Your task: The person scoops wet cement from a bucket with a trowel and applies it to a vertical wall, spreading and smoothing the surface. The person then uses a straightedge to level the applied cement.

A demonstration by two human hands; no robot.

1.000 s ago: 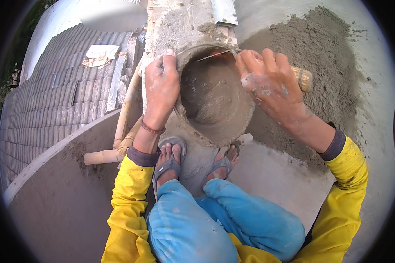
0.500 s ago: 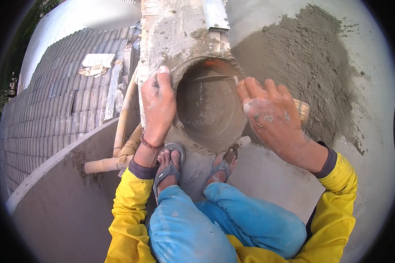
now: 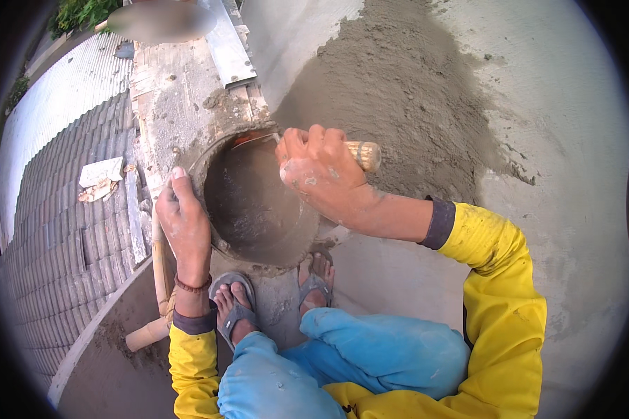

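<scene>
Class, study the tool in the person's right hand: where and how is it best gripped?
Probably by its rounded handle, approached from the right and above: the handle juts rightward past the right hand, outside the bucket, while its thin metal part leads toward the bucket's opening.

Hands, 2: left hand (image 3: 187, 222) and right hand (image 3: 326, 174). Worn items: 1 bracelet (image 3: 192, 286), 2 yellow sleeves (image 3: 507, 307), 2 blue trouser legs (image 3: 279, 380), 2 grey sandals (image 3: 242, 314) on 2 feet (image 3: 225, 302). Tools and vessels: 1 wooden-handled trowel (image 3: 365, 155), 1 round bucket (image 3: 305, 230). Material: 1 large heap of grey mortar (image 3: 405, 91). Surroundings: 1 metal strip (image 3: 227, 45), at least 2 bamboo poles (image 3: 148, 335), 1 tiled roof (image 3: 56, 230), 1 corrugated roof (image 3: 56, 105), 1 white slab (image 3: 102, 172).
</scene>
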